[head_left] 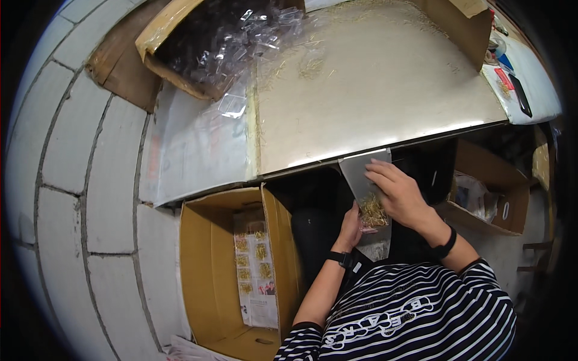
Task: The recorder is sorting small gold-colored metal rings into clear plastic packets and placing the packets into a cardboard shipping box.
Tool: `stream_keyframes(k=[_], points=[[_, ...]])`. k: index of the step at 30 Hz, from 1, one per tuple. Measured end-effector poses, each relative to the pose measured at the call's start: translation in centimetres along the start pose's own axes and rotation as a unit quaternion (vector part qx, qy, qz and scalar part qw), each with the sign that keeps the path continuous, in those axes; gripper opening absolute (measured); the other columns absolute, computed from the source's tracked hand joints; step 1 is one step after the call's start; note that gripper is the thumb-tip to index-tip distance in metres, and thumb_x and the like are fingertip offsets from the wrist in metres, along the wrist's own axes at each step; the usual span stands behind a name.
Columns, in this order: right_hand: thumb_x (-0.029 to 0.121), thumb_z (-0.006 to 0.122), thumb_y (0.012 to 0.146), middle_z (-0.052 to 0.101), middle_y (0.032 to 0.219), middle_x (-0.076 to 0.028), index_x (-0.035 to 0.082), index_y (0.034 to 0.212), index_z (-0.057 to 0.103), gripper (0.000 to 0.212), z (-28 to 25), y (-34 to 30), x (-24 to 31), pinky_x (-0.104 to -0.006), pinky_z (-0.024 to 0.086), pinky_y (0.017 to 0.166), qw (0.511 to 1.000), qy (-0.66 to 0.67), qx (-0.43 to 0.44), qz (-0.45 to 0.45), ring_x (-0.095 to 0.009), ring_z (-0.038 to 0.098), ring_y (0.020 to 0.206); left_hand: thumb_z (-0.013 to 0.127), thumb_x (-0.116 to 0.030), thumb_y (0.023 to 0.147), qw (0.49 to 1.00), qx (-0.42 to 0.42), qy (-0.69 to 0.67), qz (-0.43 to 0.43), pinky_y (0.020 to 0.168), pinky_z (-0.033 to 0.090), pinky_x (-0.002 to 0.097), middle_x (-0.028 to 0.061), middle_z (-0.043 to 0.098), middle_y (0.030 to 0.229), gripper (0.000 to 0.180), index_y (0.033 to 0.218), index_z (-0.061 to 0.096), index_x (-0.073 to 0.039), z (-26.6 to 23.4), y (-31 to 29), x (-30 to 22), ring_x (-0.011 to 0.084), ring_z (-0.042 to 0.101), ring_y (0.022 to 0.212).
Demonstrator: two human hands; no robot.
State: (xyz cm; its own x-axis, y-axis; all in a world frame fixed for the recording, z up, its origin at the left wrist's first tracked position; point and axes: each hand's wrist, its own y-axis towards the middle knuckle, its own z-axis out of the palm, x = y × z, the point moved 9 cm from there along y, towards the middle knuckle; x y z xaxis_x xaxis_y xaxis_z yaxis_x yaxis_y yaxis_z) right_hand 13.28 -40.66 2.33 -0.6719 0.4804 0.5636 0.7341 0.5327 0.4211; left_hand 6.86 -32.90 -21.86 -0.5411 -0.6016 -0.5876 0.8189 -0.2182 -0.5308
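Striped sleeves come up from the lower edge, and just beyond them our left hand (350, 228) is curled shut around the lower part of a small clear bag (374, 231), holding it upright below the near edge of the table (373, 90). Our right hand (400, 195) lies over a grey metal scoop (361, 174), fingers bent down on it, and the scoop slopes from the table's near edge into the bag's mouth. Small gold pins (373, 212) are gathered at the scoop's lower end, right where it meets the bag.

To do this well, we judge that the bag's mouth should stay wide under the scoop's lip, and the scoop should be tipped slowly, so the pins slide in as a bunch and none skip over the side into our lap. The left hand's grip looks best kept low on the bag, clear of the opening.

Loose pins are scattered over the far part of the table. At its far left corner an open cardboard box (156, 36) holds a heap of empty clear bags (241, 36), some spilling onto the table. Off the left end, low beside us, a second open cardboard box (205, 271) holds filled packets (253, 265) of gold pins laid in a column. Another carton (506, 198) stands to our right. Nothing lies between scoop and bag; the tight space under the table edge is the one real hindrance.
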Motion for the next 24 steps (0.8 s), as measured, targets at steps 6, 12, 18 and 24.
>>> stream_keyframes(k=[6, 12, 18, 24], points=[[-0.009, 0.055, 0.069, 0.06, 0.111, -0.016, 0.001, 0.108, 0.06, 0.04, 5.5, -7.3, -2.8, -0.0396, 0.049, 0.088, 0.983, 0.123, 0.122, 0.068, -0.035, 0.058, 0.102, 0.035, -0.048, 0.098, 1.0, -0.004, -0.009, 0.022, 0.057, 0.057, 0.0356, 0.0097, 0.065, 0.1, 0.053, 0.117, 0.054, -0.003, -0.6, 0.5, 2.0, 0.0206, 0.067, 0.078], [-0.006, 0.056, 0.071, 0.062, 0.105, -0.015, 0.0, 0.108, 0.06, 0.038, 6.9, -8.1, -2.1, -0.0391, 0.048, 0.087, 0.973, 0.118, 0.185, 0.068, -0.033, 0.058, 0.098, 0.04, -0.044, 0.098, 0.998, -0.026, -0.016, 0.046, 0.069, 0.053, 0.0281, 0.0082, 0.065, 0.097, 0.049, 0.108, 0.06, 0.0, -1.4, -1.7, 1.8, 0.0161, 0.064, 0.081], [-0.008, 0.057, 0.071, 0.062, 0.104, -0.015, -0.001, 0.107, 0.061, 0.037, 9.0, -9.8, 0.0, -0.0379, 0.05, 0.083, 0.952, 0.113, 0.281, -0.034, -0.033, 0.059, 0.098, 0.052, -0.017, 0.094, 0.995, -0.033, 0.019, 0.091, 0.064, 0.057, 0.0299, 0.008, 0.065, 0.097, 0.022, 0.107, 0.06, 0.0, -2.1, -3.3, 0.9, 0.0164, 0.065, 0.082], [0.01, 0.071, 0.073, 0.056, 0.12, -0.015, 0.003, 0.122, 0.053, 0.052, 2.7, -5.5, 0.1, -0.0389, 0.046, 0.092, 0.982, 0.143, 0.119, 0.014, -0.032, 0.054, 0.112, 0.05, -0.021, 0.096, 0.994, -0.033, -0.01, 0.105, 0.066, 0.056, 0.0283, 0.0092, 0.064, 0.103, 0.027, 0.111, 0.058, 0.0, 0.5, -7.2, -4.0, 0.0161, 0.065, 0.088]])
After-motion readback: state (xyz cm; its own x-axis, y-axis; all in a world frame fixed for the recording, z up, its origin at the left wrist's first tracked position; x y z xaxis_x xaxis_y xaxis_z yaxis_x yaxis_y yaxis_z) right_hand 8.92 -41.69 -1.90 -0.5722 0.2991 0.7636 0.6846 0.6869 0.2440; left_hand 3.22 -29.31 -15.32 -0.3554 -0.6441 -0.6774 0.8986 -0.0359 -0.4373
